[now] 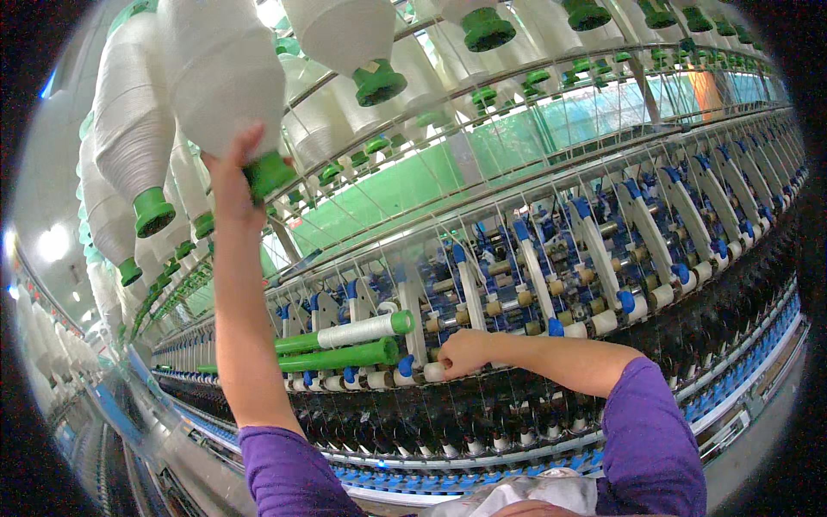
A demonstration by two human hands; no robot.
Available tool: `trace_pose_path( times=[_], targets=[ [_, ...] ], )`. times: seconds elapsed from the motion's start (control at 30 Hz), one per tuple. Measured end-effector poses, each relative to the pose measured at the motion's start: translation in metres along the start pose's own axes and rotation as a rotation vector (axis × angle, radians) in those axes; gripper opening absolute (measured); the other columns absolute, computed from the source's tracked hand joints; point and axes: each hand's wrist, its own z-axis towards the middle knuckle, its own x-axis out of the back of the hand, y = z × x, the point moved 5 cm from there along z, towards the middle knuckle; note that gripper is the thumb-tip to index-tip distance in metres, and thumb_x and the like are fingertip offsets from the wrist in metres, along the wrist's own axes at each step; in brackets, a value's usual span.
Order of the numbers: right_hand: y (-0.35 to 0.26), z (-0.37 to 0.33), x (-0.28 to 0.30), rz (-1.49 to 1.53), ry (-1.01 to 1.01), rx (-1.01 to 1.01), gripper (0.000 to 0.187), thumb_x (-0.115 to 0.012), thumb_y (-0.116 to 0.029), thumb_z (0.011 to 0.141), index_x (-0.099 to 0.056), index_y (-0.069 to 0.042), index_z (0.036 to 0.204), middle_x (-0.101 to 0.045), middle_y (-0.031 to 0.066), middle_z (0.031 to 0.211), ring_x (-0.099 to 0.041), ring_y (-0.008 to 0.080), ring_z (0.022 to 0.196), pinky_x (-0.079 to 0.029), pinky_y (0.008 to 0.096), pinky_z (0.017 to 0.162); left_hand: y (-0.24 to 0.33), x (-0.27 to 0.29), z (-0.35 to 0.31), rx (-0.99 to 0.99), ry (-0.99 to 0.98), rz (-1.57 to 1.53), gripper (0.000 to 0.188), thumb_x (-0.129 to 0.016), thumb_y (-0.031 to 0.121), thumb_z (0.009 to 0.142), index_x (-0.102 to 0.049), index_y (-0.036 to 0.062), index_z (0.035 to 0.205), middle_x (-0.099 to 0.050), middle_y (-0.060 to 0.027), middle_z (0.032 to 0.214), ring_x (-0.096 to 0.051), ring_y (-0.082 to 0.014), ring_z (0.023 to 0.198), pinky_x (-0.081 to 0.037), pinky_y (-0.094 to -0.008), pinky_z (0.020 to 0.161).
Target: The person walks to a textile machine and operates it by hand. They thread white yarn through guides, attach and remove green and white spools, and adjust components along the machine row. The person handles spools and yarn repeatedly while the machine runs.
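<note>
Raised at the upper left, my left hand (234, 181) closes round the lower end of a large white roving bobbin (224, 82), just beside its green base. The bobbin hangs upright from above. My right hand (466, 352) is lower, at the front of the spinning frame, fingers curled in against a white roller (434, 372). Whatever those fingertips may pinch is hidden. Left of this hand, a bare green tube (357, 355) lies across the machine, and behind it rests another green tube partly wound with white roving (362, 331).
Several more white bobbins (133, 112) hang overhead on both sides. A metal rail (482, 185) runs above the drafting arms (534, 276), with strands slanting down past it. Dark spindles (517, 422) and a blue-and-white strip line the lower machine. An aisle floor (177, 431) lies at left.
</note>
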Motion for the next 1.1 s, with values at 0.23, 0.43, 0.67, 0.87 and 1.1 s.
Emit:
trace_pose_path(
  times=[0.23,0.43,0.67,0.87,1.1],
  targets=[
    [0.0,0.0,0.001,0.002,0.006,0.016,0.036,-0.06,-0.043,0.074,-0.066,-0.007,0.078,-0.065,0.0115,0.073,-0.062,0.031,0.069,-0.049,0.042,0.063,-0.043,0.0,-0.043,0.151,0.079,0.061,0.08,-0.075,0.011,0.064,-0.023,0.0055,0.125,-0.044,-0.0172,0.111,-0.057,-0.0284,0.084,-0.056,-0.0362,0.051],
    [0.005,0.002,0.001,0.038,0.071,0.022,0.029,-0.062,-0.037,0.074,-0.066,-0.008,0.078,-0.065,0.0109,0.074,-0.063,0.0304,0.07,-0.049,0.0412,0.064,-0.078,0.006,0.002,0.084,0.107,0.013,0.067,-0.07,0.011,0.07,-0.029,0.01,0.123,-0.051,-0.0146,0.108,-0.061,-0.03,0.075,-0.057,-0.0414,0.055],
    [0.007,0.003,-0.001,0.021,0.077,0.004,0.027,-0.062,-0.035,0.075,-0.066,-0.009,0.081,-0.066,0.0114,0.076,-0.063,0.0317,0.073,-0.05,0.0418,0.066,-0.065,-0.007,0.08,0.105,0.102,0.065,0.083,-0.077,0.013,0.062,-0.024,0.0036,0.124,-0.047,-0.0178,0.111,-0.059,-0.0308,0.081,-0.057,-0.0417,0.054],
    [0.003,-0.001,0.004,0.019,0.061,-0.04,0.026,-0.06,-0.033,0.077,-0.065,-0.009,0.083,-0.065,0.012,0.073,-0.062,0.0326,0.069,-0.05,0.042,0.065,-0.103,0.001,0.061,0.189,-0.107,-0.073,0.048,-0.065,0.025,0.079,-0.043,0.0056,0.116,-0.057,-0.0141,0.102,-0.061,-0.0273,0.082,-0.057,-0.0438,0.068],
    [-0.034,0.0,0.072,-0.004,0.573,0.218,0.017,-0.057,-0.023,0.077,-0.058,-0.009,0.087,-0.059,0.0126,0.083,-0.058,0.0316,0.078,-0.047,0.0447,0.064,-0.125,0.034,0.048,0.342,-0.236,-0.534,0.018,-0.059,0.019,0.083,-0.056,0.0059,0.095,-0.06,-0.0123,0.087,-0.06,-0.0242,0.085,-0.054,-0.0437,0.078]
  ],
)
